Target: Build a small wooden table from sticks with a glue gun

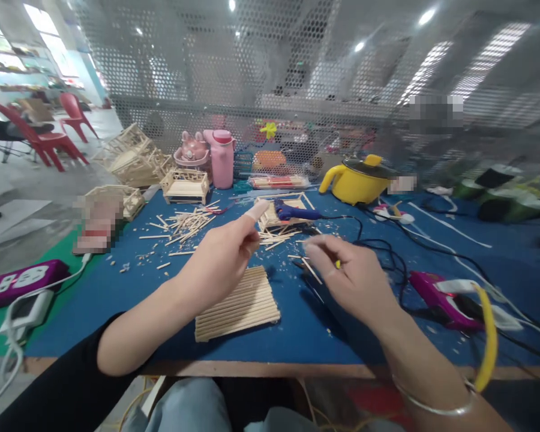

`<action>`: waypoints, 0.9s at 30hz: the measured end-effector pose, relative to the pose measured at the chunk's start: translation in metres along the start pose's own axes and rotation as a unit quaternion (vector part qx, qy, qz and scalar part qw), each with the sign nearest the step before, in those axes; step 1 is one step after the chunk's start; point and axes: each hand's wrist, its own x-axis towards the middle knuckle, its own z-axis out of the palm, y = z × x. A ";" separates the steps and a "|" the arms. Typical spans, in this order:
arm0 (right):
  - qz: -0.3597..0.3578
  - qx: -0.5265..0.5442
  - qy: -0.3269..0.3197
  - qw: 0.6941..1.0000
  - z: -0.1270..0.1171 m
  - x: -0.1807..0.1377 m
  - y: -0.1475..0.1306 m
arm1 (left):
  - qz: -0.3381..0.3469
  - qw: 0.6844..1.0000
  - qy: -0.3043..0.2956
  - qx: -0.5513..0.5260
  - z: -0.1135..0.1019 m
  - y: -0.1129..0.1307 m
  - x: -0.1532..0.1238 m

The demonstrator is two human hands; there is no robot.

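Observation:
My left hand (220, 258) hovers above a flat panel of wooden sticks (240, 309) laid side by side. Its index finger, wrapped in a pale covering, stretches toward a blue glue gun (299, 212); the other fingers curl in, and nothing shows in them. To the right, my right hand (353, 276) is closed and slightly blurred at the fingertips. A yellow bit shows between its fingers, and a dark slender object (312, 287) lies beneath; whether they are one tool I cannot tell. A thin stick (312, 271) is near those fingertips. Behind the glue gun lies a small stick frame (303, 203).
Loose sticks (191, 222) and scraps litter the blue mat. A stick-built bench (186, 186), a pink bottle (222, 159) and a yellow pot (360, 180) stand at the back. Black cords (393, 252) and purple power strips (445, 300) lie right; another strip (27, 282) lies left.

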 end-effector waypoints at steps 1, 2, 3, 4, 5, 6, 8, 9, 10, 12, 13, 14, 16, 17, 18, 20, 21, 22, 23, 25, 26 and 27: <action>-0.052 0.037 -0.017 0.998 0.000 -0.001 -0.008 | 0.003 1.000 0.004 -0.003 -0.001 0.003 -0.003; -0.101 0.062 -0.038 0.992 0.002 -0.002 -0.015 | 0.006 1.000 0.003 -0.002 -0.002 0.005 -0.007; -0.137 0.072 -0.060 0.986 0.005 -0.001 -0.020 | 0.008 1.000 0.000 0.001 -0.001 0.007 -0.012; -0.160 0.071 -0.081 0.981 0.008 0.000 -0.023 | 0.008 1.000 -0.004 0.005 0.000 0.007 -0.017; -0.177 0.065 -0.099 0.977 0.012 0.001 -0.025 | 0.009 1.000 -0.009 0.007 0.002 0.005 -0.022; -0.187 0.054 -0.116 0.974 0.015 0.001 -0.026 | 0.011 1.000 -0.011 0.009 0.005 0.002 -0.028; -0.206 0.028 -0.145 0.967 0.022 0.001 -0.027 | 0.020 1.000 -0.008 0.011 0.013 -0.008 -0.040; -0.212 0.017 -0.156 0.965 0.024 0.000 -0.029 | 0.027 1.000 -0.004 0.012 0.017 -0.012 -0.044; -0.216 0.010 -0.162 0.963 0.025 -0.002 -0.030 | 0.033 0.999 -0.002 0.012 0.021 -0.016 -0.048; -0.215 0.005 -0.162 0.963 0.025 -0.005 -0.033 | 0.040 0.999 -0.005 0.016 0.025 -0.020 -0.050; -0.212 0.009 -0.164 0.963 0.025 -0.005 -0.034 | 0.044 0.999 -0.011 0.017 0.025 -0.020 -0.049; -0.206 0.015 -0.165 0.964 0.024 -0.005 -0.033 | 0.049 0.999 -0.012 0.019 0.024 -0.019 -0.049; -0.173 0.038 -0.163 0.971 0.026 0.001 -0.025 | 0.042 0.998 0.016 0.032 0.019 -0.018 -0.051; -0.140 0.060 -0.155 0.976 0.029 0.006 -0.019 | 0.020 0.998 0.052 0.038 0.016 -0.018 -0.056; -0.096 0.096 -0.142 0.981 0.033 0.011 -0.011 | -0.015 0.994 0.094 0.046 0.012 -0.020 -0.064; 0.006 0.201 -0.119 0.972 0.045 0.021 0.003 | -0.128 0.975 0.176 0.048 0.008 -0.028 -0.088; 0.049 0.260 -0.121 0.957 0.052 0.025 0.009 | -0.170 0.968 0.175 0.053 0.008 -0.032 -0.103; 0.079 0.307 -0.130 0.939 0.059 0.028 0.013 | -0.198 0.967 0.143 0.068 0.009 -0.037 -0.118; 0.094 0.342 -0.148 0.923 0.066 0.029 0.015 | -0.212 0.968 0.101 0.083 0.012 -0.040 -0.131; 0.087 0.371 -0.191 0.905 0.075 0.029 0.014 | -0.224 0.971 0.006 0.080 0.018 -0.043 -0.149; 0.076 0.370 -0.211 0.902 0.077 0.027 0.011 | -0.227 0.971 -0.018 0.070 0.020 -0.043 -0.153; 0.067 0.366 -0.226 0.900 0.077 0.025 0.008 | -0.235 0.970 -0.030 0.056 0.023 -0.043 -0.153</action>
